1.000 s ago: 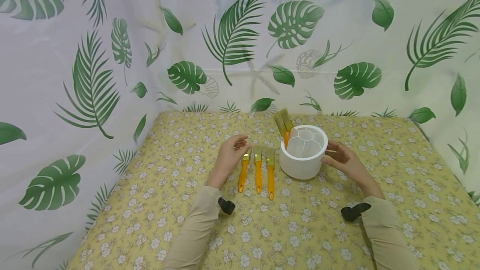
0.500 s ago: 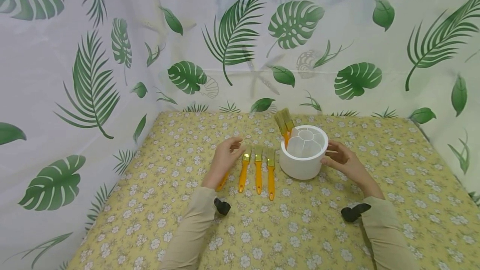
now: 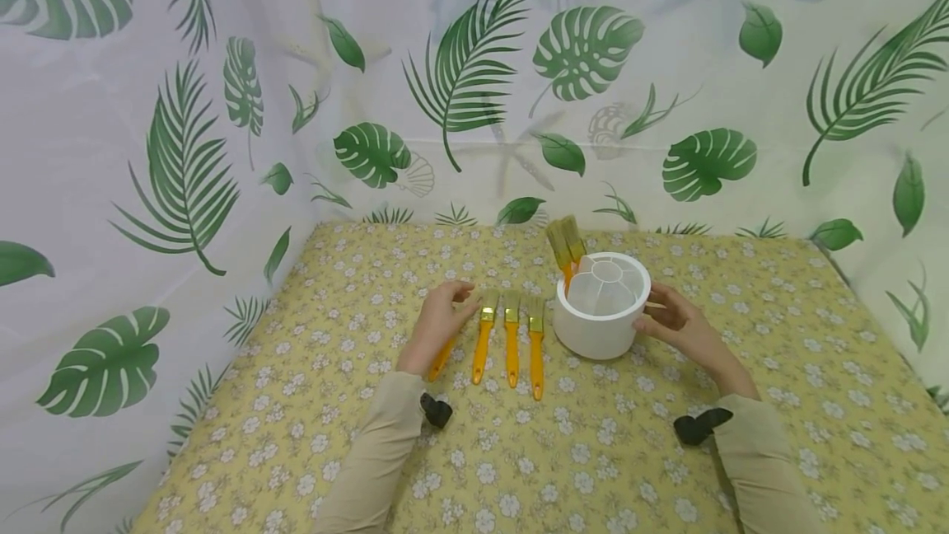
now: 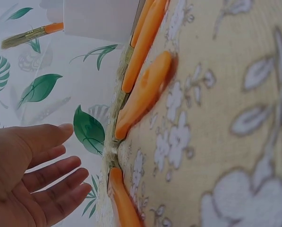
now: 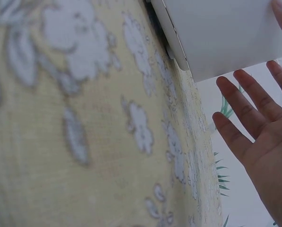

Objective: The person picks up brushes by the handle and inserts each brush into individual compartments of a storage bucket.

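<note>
Prob. partway thru loading paintbrushes point(image 3: 512, 348) into round white divided organizer point(image 3: 596, 336), set on floral tablecloth point(image 3: 544, 456) w/ two brushes point(image 3: 567, 244) already in it, bristles up, tilted left. Flat to its left, four more, incl. leftmost brush point(image 3: 441, 359), mostly hidden under left hand point(image 3: 437, 321). Likely calling next for pinch & lift of that one. Hovering w/ left fingers loosely bent, thumb apart, nothing gripped. At organizer's right, w/ right hand point(image 3: 688, 332) spread, fingers near-straight, unwrapped, thumb by wall; contact unclear.
</note>
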